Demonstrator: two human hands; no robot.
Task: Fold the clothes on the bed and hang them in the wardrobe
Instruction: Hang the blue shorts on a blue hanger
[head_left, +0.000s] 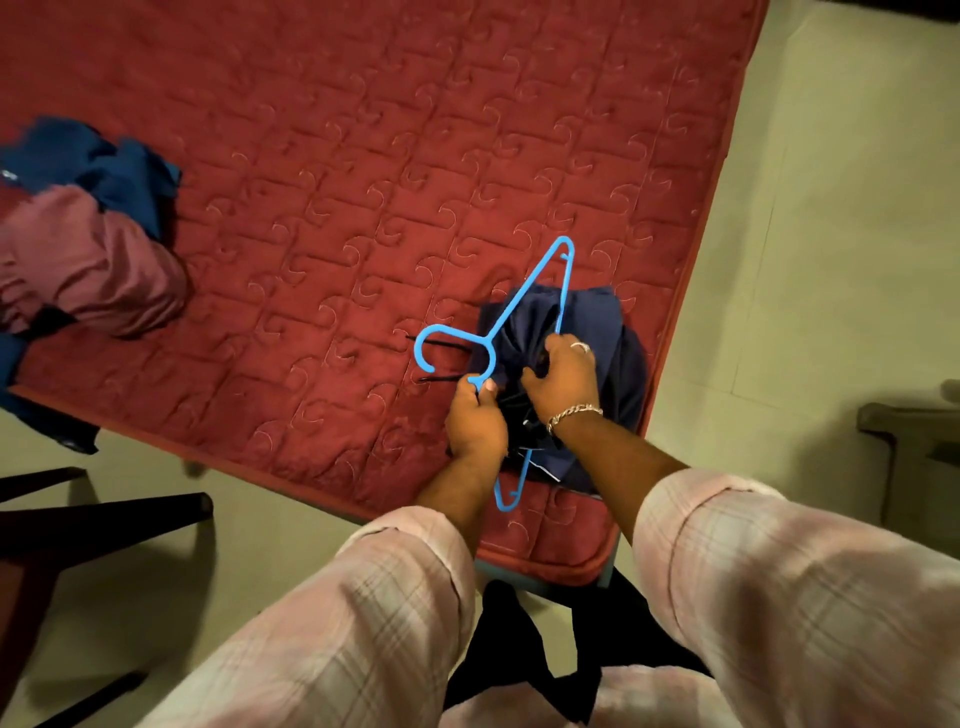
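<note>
A: Near the bed's corner, what've u got?

B: On my feed the left hand (475, 415) is clamped on the blue hanger (524, 306), fingers curled round the frame just below the neck. Hook points left, over the red quilted bed (337, 156). One shoulder tip sticks up and away from me; the other pokes out below the wrists, near the mattress edge.

A: Right hand?

B: Right hand (563, 376) is curled into the navy garment (618, 343), gripping a bunch of the cloth right beside the hanger's far arm. Ring on one finger, chain bracelet (574, 413) at the wrist. Both sleeves (363, 597) are pink plaid, rolled to mid-forearm.

A: Where's the garment sit?

B: On the bed, close to the near right corner, bunched under both hands w/ the hanger lying across it. I see two thin dark rods (441, 361) near the hook, on the quilt; can't tell what they are.

A: Other clothes?

B: Far left of the bed: a pink garment (88, 265) in a crumpled heap, touching a blue garment (104, 171) behind it. More blue cloth hangs over the bed's left edge. Floor (831, 208) is pale tile; dark wooden furniture (78, 525) at lower left.
</note>
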